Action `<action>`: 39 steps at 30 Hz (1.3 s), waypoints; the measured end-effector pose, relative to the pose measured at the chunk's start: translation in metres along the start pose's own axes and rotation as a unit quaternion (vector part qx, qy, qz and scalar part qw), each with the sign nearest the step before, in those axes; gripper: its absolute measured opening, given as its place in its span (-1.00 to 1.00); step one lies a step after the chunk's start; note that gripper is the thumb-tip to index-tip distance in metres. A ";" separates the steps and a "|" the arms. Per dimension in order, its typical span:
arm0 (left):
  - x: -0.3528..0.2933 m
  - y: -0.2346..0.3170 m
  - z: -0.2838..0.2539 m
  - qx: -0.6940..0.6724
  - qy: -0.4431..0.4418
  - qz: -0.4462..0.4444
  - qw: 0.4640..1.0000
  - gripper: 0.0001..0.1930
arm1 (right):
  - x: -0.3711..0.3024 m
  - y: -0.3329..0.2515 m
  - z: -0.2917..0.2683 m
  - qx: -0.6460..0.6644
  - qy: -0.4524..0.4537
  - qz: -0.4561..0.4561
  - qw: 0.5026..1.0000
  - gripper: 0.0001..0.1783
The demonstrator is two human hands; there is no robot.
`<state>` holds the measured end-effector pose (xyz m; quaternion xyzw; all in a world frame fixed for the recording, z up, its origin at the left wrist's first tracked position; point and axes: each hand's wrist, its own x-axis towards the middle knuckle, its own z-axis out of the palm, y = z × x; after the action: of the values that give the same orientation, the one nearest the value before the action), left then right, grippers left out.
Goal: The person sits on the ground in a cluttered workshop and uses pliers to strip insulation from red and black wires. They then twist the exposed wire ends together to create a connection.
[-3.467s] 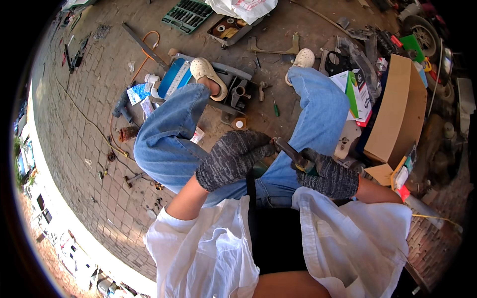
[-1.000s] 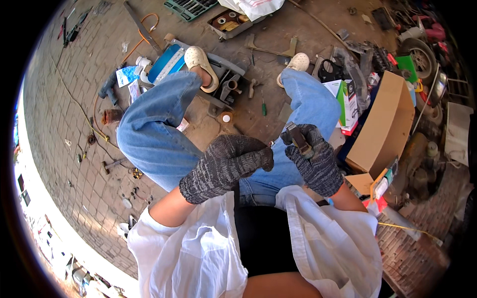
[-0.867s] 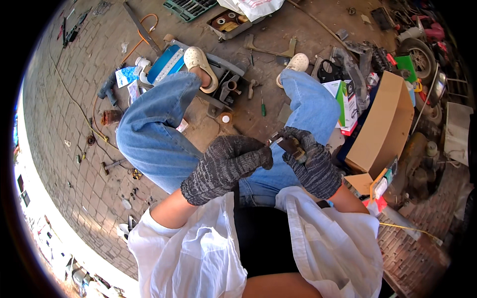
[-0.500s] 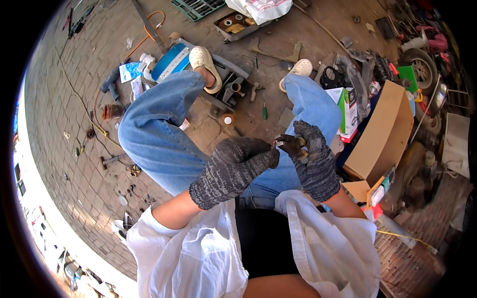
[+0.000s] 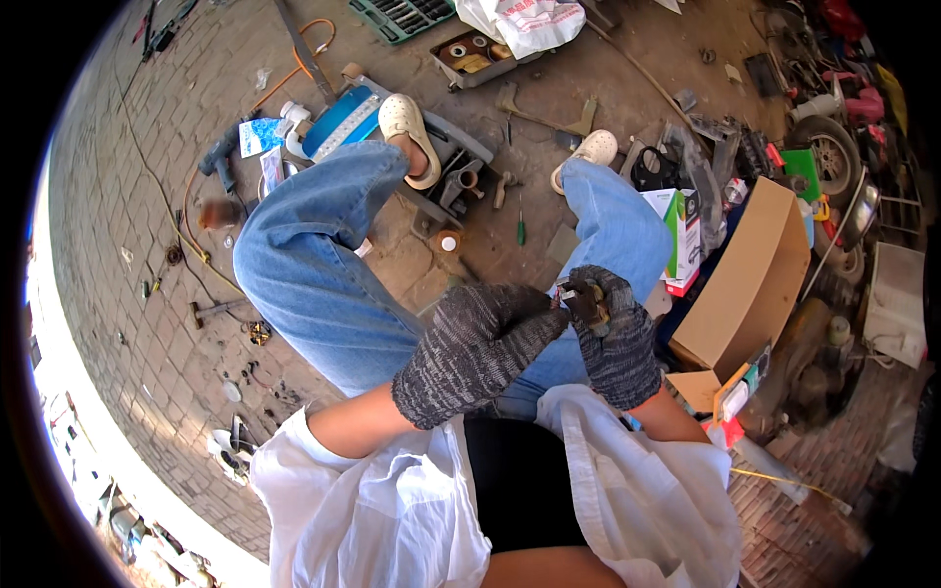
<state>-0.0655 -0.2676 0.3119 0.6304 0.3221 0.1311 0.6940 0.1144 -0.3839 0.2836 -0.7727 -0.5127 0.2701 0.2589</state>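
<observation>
Both of my hands wear dark grey knitted gloves and meet above my lap, between my knees. My right hand is closed around a small dark part with a dull yellowish patch; its exact kind is too small to make out. Coming in from the left, my left hand has thumb and fingers pinched together at a tiny shiny piece beside that part. Whether the piece is joined to the dark part cannot be made out, as the gloves hide much of both.
On the ground ahead lie a green-handled screwdriver, a metal tray of parts and a green socket case. A power drill rests at left. An open cardboard box stands close on my right, among boxes and scrap.
My right hand has turned and its fingers have curled further round the dark part. My left hand has shifted slightly right and down, and the hands are closer together.
</observation>
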 end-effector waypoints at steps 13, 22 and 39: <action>-0.005 0.002 0.003 0.049 0.009 0.073 0.996 -0.78 | -0.008 -0.012 -0.007 -0.043 -0.027 0.013 0.999 -0.68; -0.005 -0.001 0.003 0.034 0.024 0.074 0.996 -0.79 | -0.007 -0.020 -0.010 -0.005 -0.084 0.042 0.996 -0.68; 0.002 -0.024 -0.014 0.134 -0.030 0.274 0.952 -0.77 | -0.016 -0.017 -0.018 0.236 -0.235 0.117 0.936 -0.64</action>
<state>-0.0779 -0.2596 0.2885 0.7853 0.1307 0.2528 0.5498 0.1108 -0.3954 0.3104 -0.6585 -0.3864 0.5857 0.2721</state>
